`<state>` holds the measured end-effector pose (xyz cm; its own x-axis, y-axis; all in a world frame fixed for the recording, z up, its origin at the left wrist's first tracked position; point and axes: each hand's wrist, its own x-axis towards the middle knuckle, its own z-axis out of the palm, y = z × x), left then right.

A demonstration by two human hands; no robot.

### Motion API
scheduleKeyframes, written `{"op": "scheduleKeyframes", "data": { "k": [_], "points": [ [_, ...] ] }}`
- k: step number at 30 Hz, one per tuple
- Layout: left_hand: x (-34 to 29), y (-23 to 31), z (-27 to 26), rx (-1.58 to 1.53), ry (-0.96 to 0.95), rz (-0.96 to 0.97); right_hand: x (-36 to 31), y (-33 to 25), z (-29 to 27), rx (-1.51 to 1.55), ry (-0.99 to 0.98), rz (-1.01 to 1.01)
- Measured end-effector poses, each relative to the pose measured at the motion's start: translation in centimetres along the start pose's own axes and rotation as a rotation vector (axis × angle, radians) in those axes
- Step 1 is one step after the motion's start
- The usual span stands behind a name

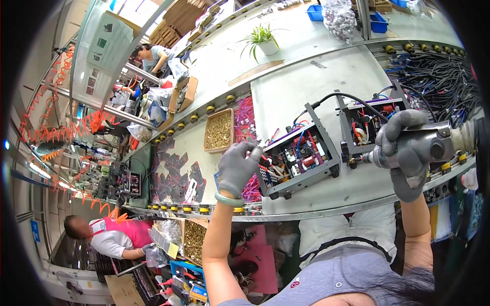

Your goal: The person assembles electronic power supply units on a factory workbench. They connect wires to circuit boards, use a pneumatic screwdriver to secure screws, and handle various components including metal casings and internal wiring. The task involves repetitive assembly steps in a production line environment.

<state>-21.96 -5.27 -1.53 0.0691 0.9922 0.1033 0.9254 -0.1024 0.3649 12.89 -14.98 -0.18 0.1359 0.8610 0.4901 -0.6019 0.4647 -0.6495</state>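
An open grey metal chassis [298, 160] with circuit boards, coloured wires and a black cable lies on the bench in front of me. My left hand [239, 171], in a grey glove, is closed at its left end, with the fingertips against its edge. In my gloved right hand [408, 148] is a silver pneumatic driver [426, 145], held level with its tip pointing left. That tip reaches the lower left corner of a second open chassis [365, 125], standing just right of the first; whether they touch I cannot tell.
Beyond my left hand stand a box of small brass parts [219, 131] and pink wires [246, 115]. Black cables [429, 76] pile up at the far right. A potted plant [268, 46] sits on the far bench. A co-worker [120, 237] in a pink apron is at the left.
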Motion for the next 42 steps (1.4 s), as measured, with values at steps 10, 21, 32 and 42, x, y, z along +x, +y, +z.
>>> {"op": "scheduleKeyframes", "data": {
  "k": [10, 21, 32, 42],
  "points": [
    [-0.3, 1.6, 0.3, -0.144, -0.140, 0.015, 1.5, 1.1, 1.8, 0.089, 0.050, 0.070],
    [3.7, 1.9, -0.5, -0.216, -0.857, 0.187, 1.5, 1.6, 3.0, 0.115, -0.007, 0.184],
    [-4.1, 1.9, -1.1, -0.030, -0.280, 0.077, 1.2, 2.3, 3.0, 0.121, -0.044, 0.218],
    [-1.0, 3.3, -0.8, 0.318, -0.531, 0.195, 2.2, 5.5, 6.6, 0.183, -0.085, 0.253]
  ]
}}
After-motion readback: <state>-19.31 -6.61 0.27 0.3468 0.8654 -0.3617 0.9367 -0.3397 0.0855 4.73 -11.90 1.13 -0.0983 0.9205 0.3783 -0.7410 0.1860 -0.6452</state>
